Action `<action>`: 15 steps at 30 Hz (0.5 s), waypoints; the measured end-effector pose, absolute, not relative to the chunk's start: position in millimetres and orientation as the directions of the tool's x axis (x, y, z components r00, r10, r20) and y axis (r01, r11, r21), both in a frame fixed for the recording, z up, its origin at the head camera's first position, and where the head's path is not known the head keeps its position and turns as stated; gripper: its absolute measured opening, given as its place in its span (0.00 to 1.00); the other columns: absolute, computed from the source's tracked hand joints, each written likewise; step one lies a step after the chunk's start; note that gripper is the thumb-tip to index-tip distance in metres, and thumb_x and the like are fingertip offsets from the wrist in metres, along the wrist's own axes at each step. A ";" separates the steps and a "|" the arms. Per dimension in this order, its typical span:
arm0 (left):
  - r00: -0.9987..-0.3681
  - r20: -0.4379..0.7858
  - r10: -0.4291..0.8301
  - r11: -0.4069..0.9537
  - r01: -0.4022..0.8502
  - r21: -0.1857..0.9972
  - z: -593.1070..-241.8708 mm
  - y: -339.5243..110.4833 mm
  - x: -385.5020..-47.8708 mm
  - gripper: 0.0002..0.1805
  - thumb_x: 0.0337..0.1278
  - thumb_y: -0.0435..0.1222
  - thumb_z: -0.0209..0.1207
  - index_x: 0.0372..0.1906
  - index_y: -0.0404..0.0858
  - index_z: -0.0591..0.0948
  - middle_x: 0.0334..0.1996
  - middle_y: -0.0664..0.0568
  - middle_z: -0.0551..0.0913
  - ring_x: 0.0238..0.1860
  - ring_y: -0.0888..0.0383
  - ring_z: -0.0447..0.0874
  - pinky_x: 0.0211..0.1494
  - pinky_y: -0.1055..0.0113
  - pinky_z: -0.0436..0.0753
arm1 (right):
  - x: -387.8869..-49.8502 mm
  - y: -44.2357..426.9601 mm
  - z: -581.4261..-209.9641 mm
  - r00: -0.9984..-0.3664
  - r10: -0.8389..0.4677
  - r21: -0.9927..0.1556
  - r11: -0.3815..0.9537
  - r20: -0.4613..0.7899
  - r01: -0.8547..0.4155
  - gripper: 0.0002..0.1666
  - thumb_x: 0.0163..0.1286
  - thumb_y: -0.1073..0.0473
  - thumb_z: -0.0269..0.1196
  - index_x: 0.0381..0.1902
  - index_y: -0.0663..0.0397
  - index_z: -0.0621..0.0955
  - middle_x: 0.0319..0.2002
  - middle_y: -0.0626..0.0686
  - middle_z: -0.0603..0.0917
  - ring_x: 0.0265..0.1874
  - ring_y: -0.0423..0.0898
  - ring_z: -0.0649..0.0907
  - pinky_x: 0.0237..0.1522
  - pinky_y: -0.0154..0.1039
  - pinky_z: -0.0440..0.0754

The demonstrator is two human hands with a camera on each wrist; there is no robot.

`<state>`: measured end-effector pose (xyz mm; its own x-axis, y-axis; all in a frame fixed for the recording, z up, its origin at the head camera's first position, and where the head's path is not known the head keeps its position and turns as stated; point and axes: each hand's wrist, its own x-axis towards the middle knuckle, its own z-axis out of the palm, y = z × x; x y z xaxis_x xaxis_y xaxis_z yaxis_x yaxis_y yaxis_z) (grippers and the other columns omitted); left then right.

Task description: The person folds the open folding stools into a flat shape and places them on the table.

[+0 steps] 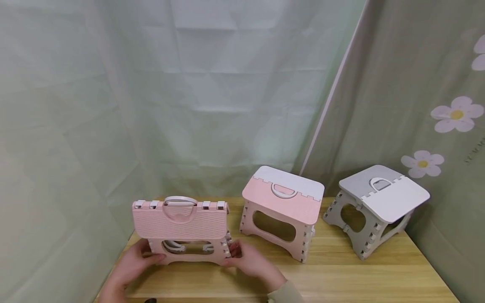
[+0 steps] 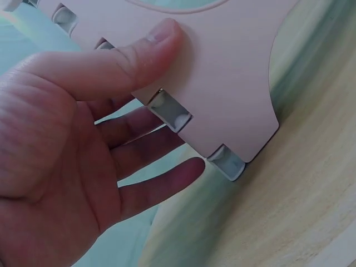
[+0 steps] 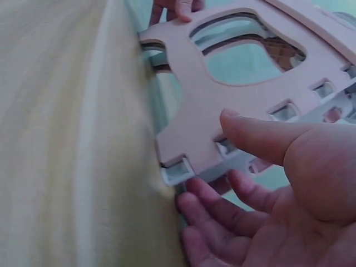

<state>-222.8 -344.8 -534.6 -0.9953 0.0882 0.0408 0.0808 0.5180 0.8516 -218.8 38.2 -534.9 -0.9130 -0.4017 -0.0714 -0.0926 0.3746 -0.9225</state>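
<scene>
A pink folding step stool (image 1: pixel 179 221) with white hinge pieces stands partly folded at the left of the table, its seat panel tipped down toward me and its white handle (image 1: pixel 181 199) on top. My left hand (image 1: pixel 132 261) grips the stool's lower left side. In the left wrist view the thumb (image 2: pixel 158 47) lies on the pink leg panel and the fingers reach behind its edge. My right hand (image 1: pixel 251 261) holds the lower right side, with the thumb (image 3: pixel 253 133) over the front panel and the other fingers curled beneath the hinged edge.
An unfolded pink and white stool (image 1: pixel 282 206) stands to the right, with a grey and white one (image 1: pixel 379 206) beyond it. Curtains (image 1: pixel 235 84) hang behind the wooden table (image 1: pixel 326 282). A small dark object (image 1: pixel 150 300) shows at the front edge.
</scene>
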 end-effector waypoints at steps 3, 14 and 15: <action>-0.997 0.042 0.060 0.498 0.066 0.865 -533.8 -343.5 -223.2 0.40 0.56 0.31 0.78 0.68 0.22 0.69 0.53 0.32 0.83 0.50 0.46 0.86 0.42 0.63 0.86 | -218.7 42.6 -530.1 -0.926 -0.376 -0.903 0.409 -0.032 -0.134 0.34 0.64 0.57 0.79 0.60 0.60 0.73 0.43 0.53 0.83 0.42 0.47 0.82 0.46 0.42 0.80; -0.989 0.113 0.094 0.395 0.141 0.908 -526.3 -339.4 -222.4 0.43 0.66 0.29 0.70 0.77 0.22 0.58 0.69 0.22 0.71 0.62 0.65 0.75 0.54 0.74 0.78 | -217.2 43.3 -517.4 -0.937 -0.348 -0.822 0.522 0.036 -0.226 0.43 0.68 0.47 0.77 0.74 0.58 0.75 0.68 0.61 0.79 0.64 0.63 0.80 0.65 0.62 0.77; -0.988 0.117 0.099 0.381 0.146 0.913 -525.8 -339.1 -222.8 0.42 0.67 0.29 0.69 0.77 0.22 0.59 0.70 0.22 0.70 0.60 0.71 0.74 0.54 0.75 0.77 | -216.9 42.8 -517.0 -0.936 -0.350 -0.819 0.523 0.044 -0.234 0.42 0.69 0.48 0.77 0.74 0.58 0.76 0.67 0.60 0.81 0.63 0.63 0.81 0.64 0.61 0.78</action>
